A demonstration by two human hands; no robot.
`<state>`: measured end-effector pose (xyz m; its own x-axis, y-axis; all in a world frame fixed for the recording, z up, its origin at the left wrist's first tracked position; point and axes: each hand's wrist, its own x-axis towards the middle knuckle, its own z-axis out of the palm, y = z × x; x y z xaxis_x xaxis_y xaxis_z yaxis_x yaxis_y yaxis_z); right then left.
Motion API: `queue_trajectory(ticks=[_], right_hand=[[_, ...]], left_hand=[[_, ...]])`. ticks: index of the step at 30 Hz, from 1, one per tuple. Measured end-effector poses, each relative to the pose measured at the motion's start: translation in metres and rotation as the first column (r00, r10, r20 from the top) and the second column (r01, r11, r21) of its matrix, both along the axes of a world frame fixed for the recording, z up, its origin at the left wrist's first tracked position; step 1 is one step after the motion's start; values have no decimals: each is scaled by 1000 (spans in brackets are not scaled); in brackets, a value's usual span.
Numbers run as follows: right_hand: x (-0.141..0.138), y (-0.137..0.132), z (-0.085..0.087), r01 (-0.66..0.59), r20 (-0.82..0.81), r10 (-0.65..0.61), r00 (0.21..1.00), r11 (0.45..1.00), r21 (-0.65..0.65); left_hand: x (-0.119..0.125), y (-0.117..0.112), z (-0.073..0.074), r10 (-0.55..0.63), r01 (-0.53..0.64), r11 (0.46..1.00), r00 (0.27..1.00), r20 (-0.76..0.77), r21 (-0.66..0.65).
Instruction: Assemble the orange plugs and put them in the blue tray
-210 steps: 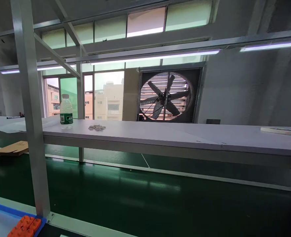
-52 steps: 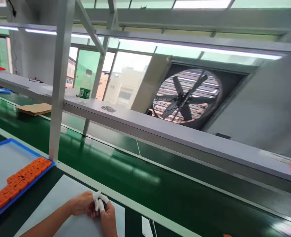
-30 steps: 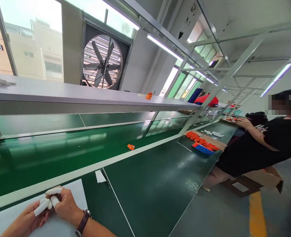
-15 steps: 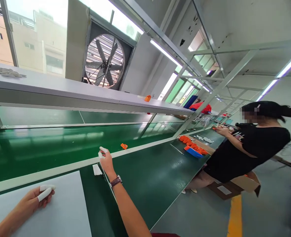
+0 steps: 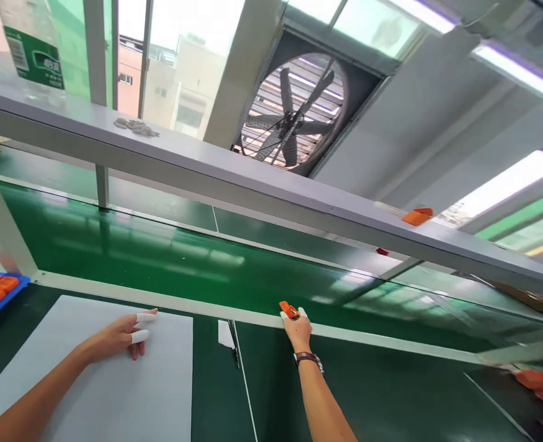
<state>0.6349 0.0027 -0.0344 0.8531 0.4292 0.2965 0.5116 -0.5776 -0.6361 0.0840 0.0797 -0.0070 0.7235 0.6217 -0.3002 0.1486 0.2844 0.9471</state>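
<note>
My right hand (image 5: 298, 330), with white finger covers on its fingertips and a watch at the wrist, reaches over the pale rail to the green belt. Its fingers are closed round a small orange plastic part (image 5: 289, 309), partly hidden by the hand. Over the large white sheet (image 5: 161, 380) on the bench, my left hand (image 5: 120, 336) holds nothing. Its thumb and forefinger, in white covers, are stretched out and apart.
A blue tray (image 5: 5, 302) of orange parts stands at the left edge. A white scrap (image 5: 226, 334) lies beside the sheet. Above the green belt (image 5: 161, 264) runs a shelf (image 5: 271, 178) with a bottle (image 5: 34, 52), small grey pieces (image 5: 136, 127) and an orange piece (image 5: 417, 215).
The view has swung left, and the co-worker is out of sight. My right hand has reached the orange part on the belt and closed on it. My left hand remains over the sheet.
</note>
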Motion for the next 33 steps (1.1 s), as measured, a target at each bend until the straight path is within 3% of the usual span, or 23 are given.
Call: queue_trajectory(ticks=[6, 9, 11, 14, 16, 17, 18, 19, 20, 22, 25, 27, 31, 33], right_hand=[[-6, 5, 2, -6, -158, 3, 987, 1000, -22], [-34, 7, 15, -156, -177, 162, 971, 987, 43], [-67, 8, 23, -344, -185, 358, 915, 933, 101], [-138, 7, 30, -653, -181, 675, 716, 738, 171], [-194, 3, 35, -779, -174, 800, 575, 600, 185], [-222, 1, 39, -841, -170, 861, 479, 506, 191], [-249, -1, 43, -918, -152, 934, 322, 348, 191], [-273, -4, 48, -954, -127, 970, 209, 230, 193], [-295, -6, 54, -971, -117, 985, 127, 148, 188], [-329, -9, 65, -983, -106, 994, 20, 39, 178], [-357, -10, 72, -985, -96, 992, -78, -62, 163], [-366, -10, 68, -977, -72, 995, -72, -56, 204], [-376, -13, 48, -902, -196, 975, 109, 180, 392], [-382, -17, 42, -872, -346, 935, 77, 232, 431]], left_hand=[[2, 0, -10, 8, -7, 1000, 999, 32, -19], [2, 0, -11, 1, 2, 999, 997, 71, -37], [1, 0, -12, 9, -5, 999, 996, 90, -47], [0, 0, -13, 32, -27, 998, 995, 89, -56], [1, -1, -10, 44, -41, 998, 996, 75, -51], [1, -3, -7, 52, -48, 998, 996, 72, -46], [1, -5, -2, 60, -57, 998, 995, 76, -38], [0, -9, 4, 68, -65, 997, 994, 85, -30], [-1, -13, 11, 66, -63, 998, 992, 106, -23], [-4, -23, 27, 27, -25, 1000, 985, 170, -11], [-14, -38, 42, -16, 14, 1000, 968, 251, 13], [-23, -45, 42, 40, -42, 999, 958, 284, 3], [-37, -50, 26, 256, -255, 966, 923, 288, -44], [-39, -52, 20, 312, -329, 944, 915, 256, 25]])
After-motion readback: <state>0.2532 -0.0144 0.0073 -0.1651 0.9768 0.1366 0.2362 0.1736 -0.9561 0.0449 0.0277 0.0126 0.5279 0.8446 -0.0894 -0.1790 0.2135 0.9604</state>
